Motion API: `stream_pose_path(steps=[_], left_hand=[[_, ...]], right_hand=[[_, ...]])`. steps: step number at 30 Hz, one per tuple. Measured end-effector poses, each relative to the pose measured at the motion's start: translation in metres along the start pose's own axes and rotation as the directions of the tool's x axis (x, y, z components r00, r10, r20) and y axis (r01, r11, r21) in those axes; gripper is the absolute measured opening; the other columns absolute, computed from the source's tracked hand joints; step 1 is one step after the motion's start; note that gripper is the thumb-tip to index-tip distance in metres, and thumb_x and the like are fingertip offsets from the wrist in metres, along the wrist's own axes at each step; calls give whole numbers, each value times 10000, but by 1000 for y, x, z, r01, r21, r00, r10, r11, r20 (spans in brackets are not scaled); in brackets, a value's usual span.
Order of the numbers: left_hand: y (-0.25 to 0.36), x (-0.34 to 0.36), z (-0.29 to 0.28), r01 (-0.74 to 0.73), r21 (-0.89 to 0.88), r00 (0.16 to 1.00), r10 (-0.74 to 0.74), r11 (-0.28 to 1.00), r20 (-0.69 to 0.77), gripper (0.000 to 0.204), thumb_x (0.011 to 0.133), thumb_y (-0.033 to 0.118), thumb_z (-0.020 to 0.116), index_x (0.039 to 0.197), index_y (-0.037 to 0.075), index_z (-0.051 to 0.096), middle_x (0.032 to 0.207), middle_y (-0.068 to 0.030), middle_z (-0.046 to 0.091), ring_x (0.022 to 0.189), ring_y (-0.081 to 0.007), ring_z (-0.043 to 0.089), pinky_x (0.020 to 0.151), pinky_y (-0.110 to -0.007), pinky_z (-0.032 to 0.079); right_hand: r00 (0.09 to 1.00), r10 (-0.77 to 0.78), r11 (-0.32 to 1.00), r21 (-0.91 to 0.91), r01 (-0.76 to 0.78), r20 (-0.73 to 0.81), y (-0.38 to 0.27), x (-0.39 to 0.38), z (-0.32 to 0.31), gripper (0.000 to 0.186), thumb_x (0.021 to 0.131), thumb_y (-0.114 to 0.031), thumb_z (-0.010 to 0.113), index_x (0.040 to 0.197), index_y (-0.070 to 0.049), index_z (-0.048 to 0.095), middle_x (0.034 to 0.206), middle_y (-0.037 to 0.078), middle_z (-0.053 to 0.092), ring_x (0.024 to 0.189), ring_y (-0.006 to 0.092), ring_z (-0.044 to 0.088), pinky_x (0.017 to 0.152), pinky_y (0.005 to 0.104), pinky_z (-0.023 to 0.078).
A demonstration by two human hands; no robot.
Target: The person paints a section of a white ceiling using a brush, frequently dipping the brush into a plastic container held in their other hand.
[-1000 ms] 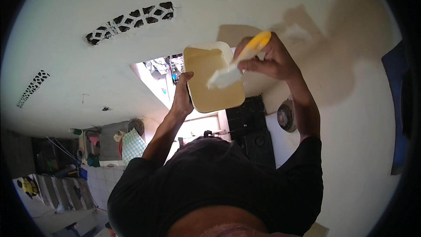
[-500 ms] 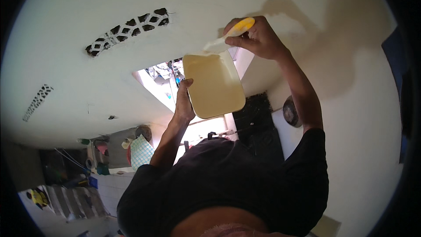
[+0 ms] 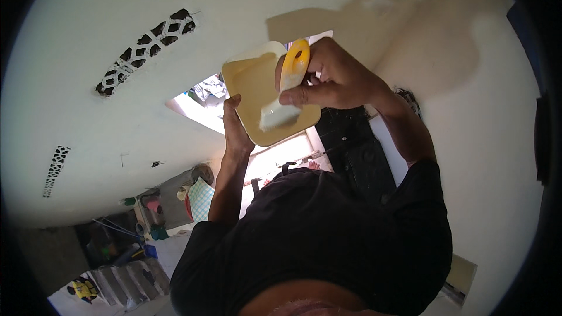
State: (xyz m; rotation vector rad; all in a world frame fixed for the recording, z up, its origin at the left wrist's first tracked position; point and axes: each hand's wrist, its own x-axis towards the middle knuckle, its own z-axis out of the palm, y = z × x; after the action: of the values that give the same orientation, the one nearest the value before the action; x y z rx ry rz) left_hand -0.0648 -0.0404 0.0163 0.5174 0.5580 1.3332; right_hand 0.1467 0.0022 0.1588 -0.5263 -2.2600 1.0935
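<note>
A cream-coloured rectangular tub point(image 3: 249, 90) with rounded corners is held up in front of me. My left hand point(image 3: 235, 126) grips its left side, with the thumb over the rim. Over the tub, my right hand point(image 3: 331, 79) is closed round a paintbrush point(image 3: 295, 64) with a yellow handle. The white-coated bristles point down into the tub's lower part; whether they touch its bottom I cannot tell. Some of the right fingers are hidden behind the brush handle.
A pale wall point(image 3: 246, 0) rises close beyond the tub, with a patterned vent opening point(image 3: 143, 52) at upper left. A black door-like panel point(image 3: 357, 152) stands at right of centre. Several household things lie at lower left, by a checked cloth point(image 3: 202, 199) and steps point(image 3: 129, 281).
My right hand has brought the brush from the tub's far edge down over its inside, bristles now pointing down. The tub has shifted a little left and tilted.
</note>
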Motion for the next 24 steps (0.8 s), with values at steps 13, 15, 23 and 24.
stream_pose_path(steps=[13, 15, 23, 24], left_hand=[[-5, -2, -6, -23, 52, 1000, 22, 998, 8, 546, 919, 338, 394, 1329, -17, 453, 1212, -164, 583, 1108, -268, 597, 937, -403, 506], [-4, -3, 0, -20, 90, 1000, 20, 996, 5, 502, 930, 326, 381, 1287, -12, 486, 1175, -149, 601, 1072, -253, 611, 929, -378, 507], [0, -10, -3, -30, 89, 999, 29, 996, 19, 531, 948, 377, 366, 1294, -8, 485, 1160, -155, 614, 1036, -249, 630, 887, -377, 527], [0, -7, -8, -27, 108, 999, 23, 994, 36, 535, 935, 371, 377, 1298, -9, 474, 1167, -158, 602, 1062, -254, 617, 900, -388, 519]], right_hand=[[976, 50, 991, 129, -23, -210, 28, 23, -26, 156, 889, -144, 712, 909, 5, 669, 732, 23, 649, 634, 62, 582, 579, 229, 469], [963, 16, 992, 123, 18, -269, 41, 30, -25, 153, 891, -138, 707, 904, 9, 666, 746, 20, 648, 656, 67, 587, 588, 238, 477], [964, -152, 916, -397, 54, -219, 42, 46, -23, 219, 851, -206, 748, 919, -29, 640, 792, 79, 654, 646, 177, 612, 640, 306, 491], [964, -151, 899, -436, 41, -221, 32, 44, -24, 220, 849, -211, 750, 913, -31, 641, 794, 83, 653, 646, 196, 614, 632, 311, 488]])
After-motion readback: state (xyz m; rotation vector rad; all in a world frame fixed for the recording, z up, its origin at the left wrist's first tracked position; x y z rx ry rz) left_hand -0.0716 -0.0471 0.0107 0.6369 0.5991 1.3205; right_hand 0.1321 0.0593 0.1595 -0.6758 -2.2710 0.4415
